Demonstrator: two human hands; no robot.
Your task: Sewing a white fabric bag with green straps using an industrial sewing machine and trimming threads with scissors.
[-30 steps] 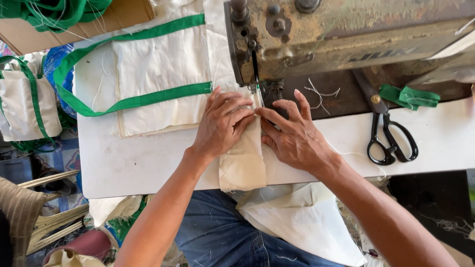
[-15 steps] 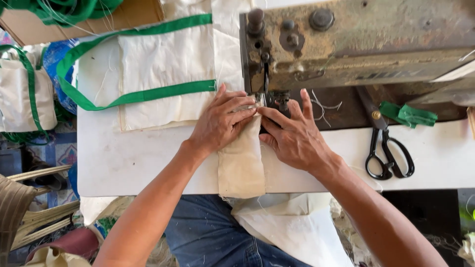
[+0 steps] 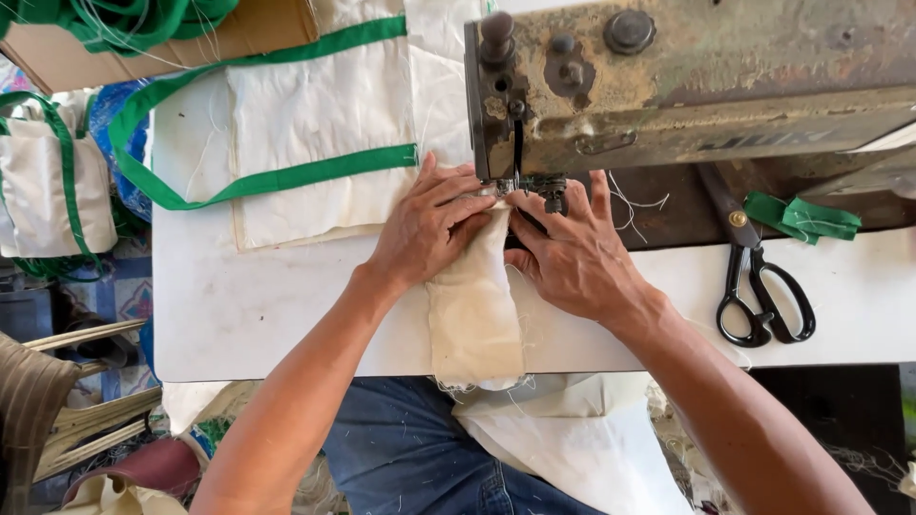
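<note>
At the centre of the frame, under the head of the old sewing machine, your two hands press a cream cloth strip flat on the white worktop. Your left hand lies on the strip's upper left edge, fingers spread and flat, gripping nothing, only holding the cloth down. Your right hand does the same on the right side, its fingertips right beside the needle area, flat and unclenched.

The strip's long axis runs top to bottom in the picture: its far end points up into the presser foot, and its near end hangs over the worktop's front edge toward your lap, frayed threads showing there. Judging from that, only the leading end sits at the needle and most of the length looks still to be fed; whether any seam is already laid I cannot tell.

At upper left lies a cream bag with green trim, apparently finished pieces. At right, black scissors rest on the worktop, well apart from your hands, with a green fabric scrap just above them.
</note>
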